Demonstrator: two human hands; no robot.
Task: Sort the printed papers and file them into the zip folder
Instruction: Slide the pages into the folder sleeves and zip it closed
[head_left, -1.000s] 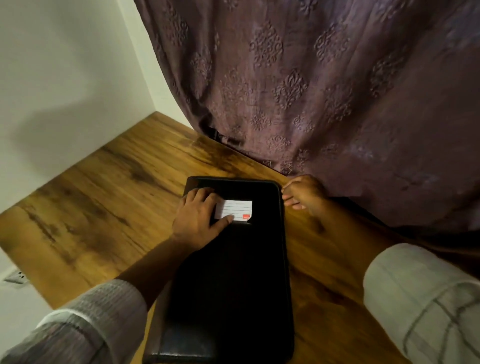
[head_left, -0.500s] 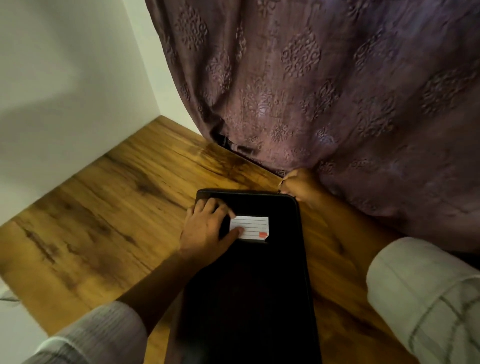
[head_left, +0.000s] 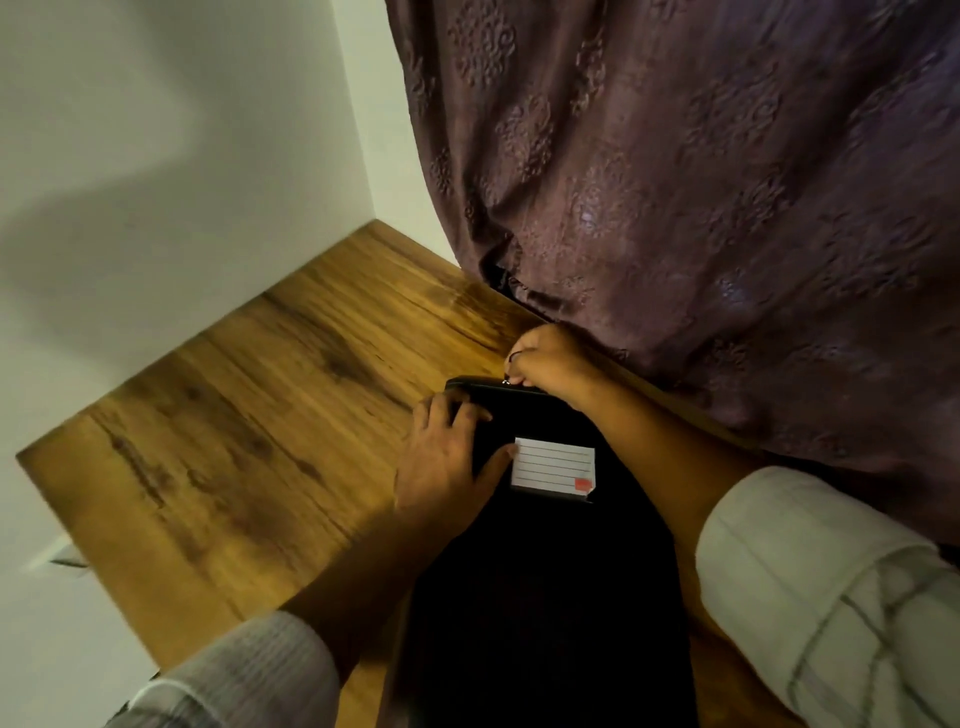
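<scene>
Corner of white wall and purple embossed curtain, wooden table below. On the table, running lengthwise away from the person, a black zip folder with a white lined label card on its cover. Left hand laid flat on the folder's far left part, fingers relaxed, thumb touching the card's left edge. Right hand curled at the folder's far edge, pinching the zip pull in its fingertips.

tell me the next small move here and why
Probably slide the zip pull along the far edge of the zip folder: the right hand pinches it there, the left hand rests on the cover to steady it, and no papers are in view yet.
</scene>
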